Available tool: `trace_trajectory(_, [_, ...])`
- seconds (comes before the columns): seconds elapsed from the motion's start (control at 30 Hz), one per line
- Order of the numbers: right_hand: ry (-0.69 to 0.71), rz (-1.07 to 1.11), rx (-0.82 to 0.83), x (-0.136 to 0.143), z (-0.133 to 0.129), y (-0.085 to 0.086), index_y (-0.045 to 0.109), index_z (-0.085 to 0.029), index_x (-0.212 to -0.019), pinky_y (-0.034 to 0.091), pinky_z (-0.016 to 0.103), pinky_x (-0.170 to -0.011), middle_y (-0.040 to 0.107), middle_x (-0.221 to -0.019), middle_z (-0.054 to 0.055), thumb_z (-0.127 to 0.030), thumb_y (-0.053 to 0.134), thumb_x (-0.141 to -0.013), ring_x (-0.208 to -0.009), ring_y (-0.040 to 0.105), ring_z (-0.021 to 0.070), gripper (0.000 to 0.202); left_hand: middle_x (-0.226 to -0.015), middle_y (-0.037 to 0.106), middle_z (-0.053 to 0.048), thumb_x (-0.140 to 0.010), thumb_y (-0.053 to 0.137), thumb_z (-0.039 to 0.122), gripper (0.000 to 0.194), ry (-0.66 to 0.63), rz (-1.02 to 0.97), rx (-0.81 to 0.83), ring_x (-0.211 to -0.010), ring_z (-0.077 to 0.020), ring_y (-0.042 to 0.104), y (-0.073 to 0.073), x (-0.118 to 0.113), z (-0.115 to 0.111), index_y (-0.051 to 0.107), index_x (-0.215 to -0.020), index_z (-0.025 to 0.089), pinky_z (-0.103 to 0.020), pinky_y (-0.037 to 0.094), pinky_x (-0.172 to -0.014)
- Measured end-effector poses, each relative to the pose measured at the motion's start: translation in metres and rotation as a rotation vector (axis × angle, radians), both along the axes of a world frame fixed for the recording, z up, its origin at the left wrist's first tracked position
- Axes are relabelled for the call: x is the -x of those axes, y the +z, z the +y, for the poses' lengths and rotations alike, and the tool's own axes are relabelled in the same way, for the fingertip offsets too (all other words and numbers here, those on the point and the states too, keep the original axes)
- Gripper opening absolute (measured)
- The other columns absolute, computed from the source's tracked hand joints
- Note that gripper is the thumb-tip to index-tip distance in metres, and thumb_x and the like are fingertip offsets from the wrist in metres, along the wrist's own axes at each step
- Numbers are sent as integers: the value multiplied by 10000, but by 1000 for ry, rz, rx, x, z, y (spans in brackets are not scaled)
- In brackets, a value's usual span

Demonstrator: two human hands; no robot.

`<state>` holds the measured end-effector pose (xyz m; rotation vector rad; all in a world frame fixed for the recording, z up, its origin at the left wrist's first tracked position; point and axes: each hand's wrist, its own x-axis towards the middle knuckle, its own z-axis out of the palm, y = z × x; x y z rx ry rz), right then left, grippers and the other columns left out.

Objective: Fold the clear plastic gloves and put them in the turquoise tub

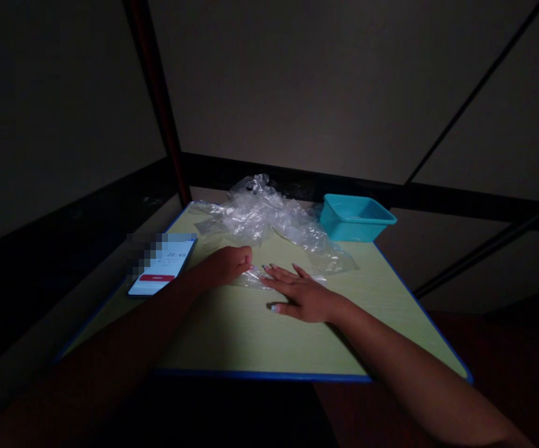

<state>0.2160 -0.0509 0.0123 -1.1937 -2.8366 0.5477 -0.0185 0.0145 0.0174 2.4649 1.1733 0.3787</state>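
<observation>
A flattened strip of clear plastic bag (249,280) lies on the table in front of me. My left hand (229,264) is closed in a fist at the strip's left end and appears to grip it; the fingers hide the exact hold. My right hand (305,297) rests flat, fingers spread, with its fingertips on the strip and its thumb on the tabletop. Just beyond both hands, a loose heap of crumpled clear plastic bags (262,214) spreads over the back of the table.
The light green table (269,348) has a blue edge. At its back right corner stands a turquoise plastic basin (353,230). A phone (161,270) with a lit screen lies at the left edge, beside my left forearm. Dark panelled walls (297,87) rise behind.
</observation>
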Motion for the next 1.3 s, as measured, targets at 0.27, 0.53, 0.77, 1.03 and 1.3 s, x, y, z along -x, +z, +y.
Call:
trace_trajectory(0.27, [2, -5, 6, 0, 0, 2, 220, -268, -1482, 54, 600, -1099, 135, -1553, 99, -496, 450, -920, -1435, 113, 235, 648, -600, 535, 8, -794, 447, 337, 231, 50, 93, -22, -595, -147, 479, 6, -1, 1, 507, -630, 186, -249, 317, -565])
trace_trajectory(0.53, [6, -14, 0, 0, -1, 3, 212, -267, -1483, 63, 589, -1105, 129, -1555, 88, -495, 446, -924, -1435, 117, 227, 648, -669, 544, -3, -729, 531, 501, 337, -25, 143, 35, -627, -148, 481, 5, 8, 5, 497, -622, 183, -247, 321, -556])
trace_trajectory(0.77, [6, -8, -10, -2, 1, -2, 213, -273, -1482, 58, 598, -1103, 143, -1556, 79, -463, 412, -944, -1433, 124, 236, 604, -692, 545, -39, -852, 297, 430, 392, -38, 128, -4, -678, -169, 513, -3, 4, 16, 490, -619, 180, -287, 379, -672])
trace_trajectory(1.03, [4, -5, -17, -2, 0, -2, 207, -273, -1484, 58, 589, -1109, 142, -1556, 81, -446, 416, -947, -1433, 127, 235, 602, -701, 573, -19, -776, 440, 417, 280, -42, 175, 25, -716, -170, 524, 0, 13, 15, 510, -643, 181, -262, 377, -651])
trace_trajectory(1.3, [5, -4, -17, -2, 0, -3, 224, -272, -1479, 61, 592, -1106, 142, -1554, 77, -444, 414, -947, -1434, 120, 230, 590, -734, 624, -54, -867, 378, 307, 320, 168, 250, 45, -706, -186, 583, 5, 20, 19, 559, -644, 165, -281, 421, -650])
